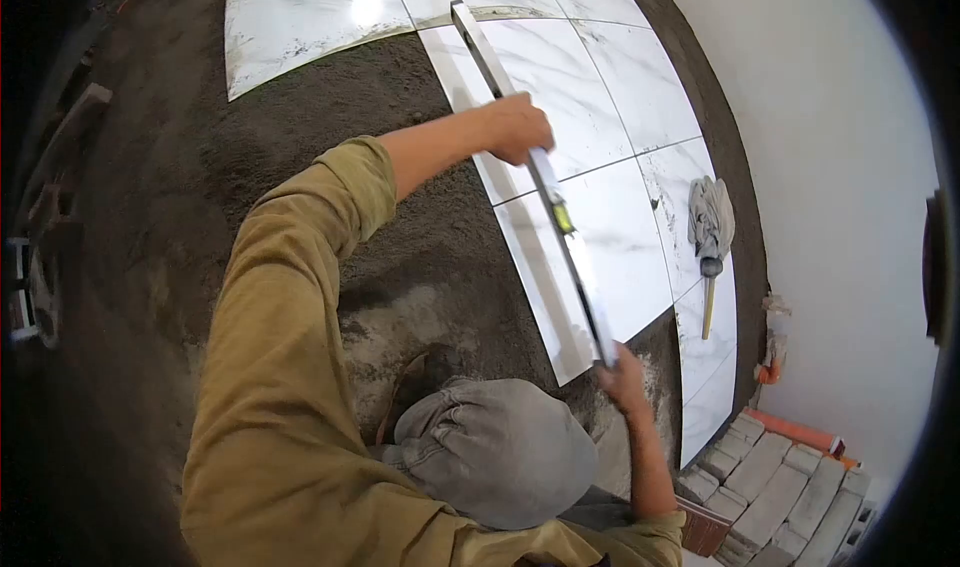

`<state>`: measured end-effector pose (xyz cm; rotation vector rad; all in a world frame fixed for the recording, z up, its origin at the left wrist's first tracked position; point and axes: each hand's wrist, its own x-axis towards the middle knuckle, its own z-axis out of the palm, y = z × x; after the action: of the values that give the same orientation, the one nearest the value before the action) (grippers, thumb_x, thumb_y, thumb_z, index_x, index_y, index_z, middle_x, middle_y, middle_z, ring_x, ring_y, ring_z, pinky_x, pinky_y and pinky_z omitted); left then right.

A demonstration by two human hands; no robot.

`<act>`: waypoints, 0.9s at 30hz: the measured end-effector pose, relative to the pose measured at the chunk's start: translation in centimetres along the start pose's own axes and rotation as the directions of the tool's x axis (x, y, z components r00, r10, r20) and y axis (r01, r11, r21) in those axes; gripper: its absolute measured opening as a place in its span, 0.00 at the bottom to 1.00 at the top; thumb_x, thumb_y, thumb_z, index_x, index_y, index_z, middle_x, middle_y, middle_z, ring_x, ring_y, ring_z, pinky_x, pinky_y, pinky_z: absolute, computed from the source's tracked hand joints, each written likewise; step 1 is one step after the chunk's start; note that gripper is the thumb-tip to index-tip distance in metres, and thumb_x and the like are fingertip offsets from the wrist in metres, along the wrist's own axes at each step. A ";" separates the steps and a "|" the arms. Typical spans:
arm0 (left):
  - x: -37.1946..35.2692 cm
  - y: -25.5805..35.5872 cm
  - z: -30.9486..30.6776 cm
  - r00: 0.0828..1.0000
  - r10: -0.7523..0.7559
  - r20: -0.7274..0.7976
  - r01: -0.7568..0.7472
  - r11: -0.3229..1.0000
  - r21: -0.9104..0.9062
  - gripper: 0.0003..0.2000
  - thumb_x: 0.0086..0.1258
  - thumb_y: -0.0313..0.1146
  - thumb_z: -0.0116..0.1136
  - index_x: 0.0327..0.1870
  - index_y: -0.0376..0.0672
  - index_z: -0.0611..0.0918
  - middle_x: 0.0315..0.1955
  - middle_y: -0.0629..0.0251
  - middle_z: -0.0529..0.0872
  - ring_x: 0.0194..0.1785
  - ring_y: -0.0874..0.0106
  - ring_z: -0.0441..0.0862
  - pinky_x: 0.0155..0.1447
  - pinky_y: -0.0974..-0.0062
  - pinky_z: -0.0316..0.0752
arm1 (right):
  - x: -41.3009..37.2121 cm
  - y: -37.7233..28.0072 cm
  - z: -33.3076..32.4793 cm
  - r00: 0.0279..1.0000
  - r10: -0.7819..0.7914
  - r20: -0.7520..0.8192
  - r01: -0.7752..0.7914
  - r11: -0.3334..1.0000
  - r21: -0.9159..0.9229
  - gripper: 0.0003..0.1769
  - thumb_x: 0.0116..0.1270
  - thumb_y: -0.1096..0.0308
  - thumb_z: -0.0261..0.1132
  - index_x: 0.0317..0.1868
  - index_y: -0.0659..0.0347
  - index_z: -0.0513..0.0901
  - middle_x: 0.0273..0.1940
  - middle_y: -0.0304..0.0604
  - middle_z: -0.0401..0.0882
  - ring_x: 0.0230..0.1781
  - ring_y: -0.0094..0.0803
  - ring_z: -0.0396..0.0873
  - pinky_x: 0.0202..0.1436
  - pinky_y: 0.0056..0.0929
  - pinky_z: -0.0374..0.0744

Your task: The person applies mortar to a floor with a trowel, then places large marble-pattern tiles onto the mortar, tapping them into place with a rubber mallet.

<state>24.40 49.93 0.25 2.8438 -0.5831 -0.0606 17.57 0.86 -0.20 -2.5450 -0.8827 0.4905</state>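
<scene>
A long spirit level (579,270) with a yellow-green vial stretches diagonally over white marbled floor tiles (615,237). My left hand (517,127) is wrapped round its upper half. Down at the near end, my right hand (623,379) grips the level by its tip, just past the tile edge. A shadow band runs along the tiles to the left of the level. Dark mortar (320,117) borders the tiles on that side. Below my hands, my bent knee in grey trousers (510,452) covers part of the floor.
On the right-hand tiles lie a grey rag (711,217) and a mallet with a wooden handle (708,312). A white wall (830,157) rises at right. Grey bricks (765,467) are stacked at bottom right beside an orange pipe (795,430). Further blocks (75,127) sit at far left.
</scene>
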 end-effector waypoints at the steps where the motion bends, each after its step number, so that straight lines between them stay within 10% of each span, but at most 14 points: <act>1: -0.1 -1.0 0.5 0.998 -0.048 0.044 0.046 0.998 0.045 0.14 0.51 0.26 0.62 0.39 0.53 0.86 0.35 0.68 0.86 0.48 0.65 0.83 0.60 0.61 0.68 | 0.1 -0.8 1.6 0.997 0.074 0.021 -0.074 0.997 0.010 0.23 0.57 0.70 0.69 0.54 0.64 0.79 0.40 0.58 0.83 0.41 0.51 0.83 0.47 0.40 0.79; 3: -0.6 -3.8 3.6 0.997 -0.076 0.011 0.076 0.997 0.007 0.17 0.51 0.27 0.62 0.43 0.56 0.87 0.39 0.70 0.86 0.52 0.68 0.81 0.76 0.54 0.56 | -0.1 -1.0 4.1 0.985 0.166 0.049 -0.167 0.986 0.019 0.24 0.57 0.69 0.69 0.55 0.65 0.78 0.40 0.59 0.83 0.41 0.51 0.83 0.47 0.41 0.79; 11: -2.0 -6.8 6.3 0.957 -0.258 0.130 0.250 0.965 0.074 0.17 0.53 0.32 0.69 0.46 0.59 0.86 0.43 0.73 0.85 0.62 0.69 0.75 0.79 0.39 0.42 | 0.9 -0.7 7.7 0.992 0.124 -0.001 -0.123 0.990 -0.074 0.22 0.58 0.66 0.72 0.52 0.65 0.80 0.39 0.58 0.82 0.37 0.50 0.81 0.42 0.38 0.78; 22: -2.6 -6.6 6.3 0.960 -0.273 0.053 0.262 0.952 0.158 0.27 0.44 0.24 0.74 0.50 0.55 0.83 0.44 0.72 0.80 0.63 0.67 0.73 0.79 0.33 0.39 | -0.4 0.2 8.8 1.000 0.030 0.007 -0.029 0.998 -0.047 0.29 0.55 0.71 0.74 0.58 0.67 0.75 0.35 0.53 0.73 0.34 0.49 0.75 0.40 0.42 0.75; 24: -2.7 -5.8 4.9 0.963 -0.257 0.086 0.232 0.946 0.227 0.22 0.51 0.22 0.69 0.50 0.52 0.83 0.43 0.69 0.80 0.59 0.69 0.76 0.76 0.43 0.59 | -0.4 0.4 8.9 1.000 0.024 0.012 -0.023 0.997 -0.068 0.29 0.55 0.72 0.73 0.58 0.67 0.75 0.36 0.53 0.73 0.34 0.48 0.74 0.40 0.42 0.75; 27: -2.7 -6.5 3.5 0.949 -0.206 0.237 0.168 0.971 0.170 0.19 0.58 0.35 0.66 0.51 0.45 0.81 0.50 0.57 0.81 0.63 0.57 0.73 0.73 0.33 0.54 | -0.3 0.2 8.8 1.000 -0.004 0.006 0.004 0.998 -0.067 0.30 0.55 0.72 0.73 0.58 0.67 0.74 0.37 0.54 0.74 0.37 0.49 0.75 0.42 0.43 0.75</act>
<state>24.09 56.02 -4.74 3.0528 -0.3743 -0.4377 13.53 2.77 -7.84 -2.6033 -0.9208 0.4747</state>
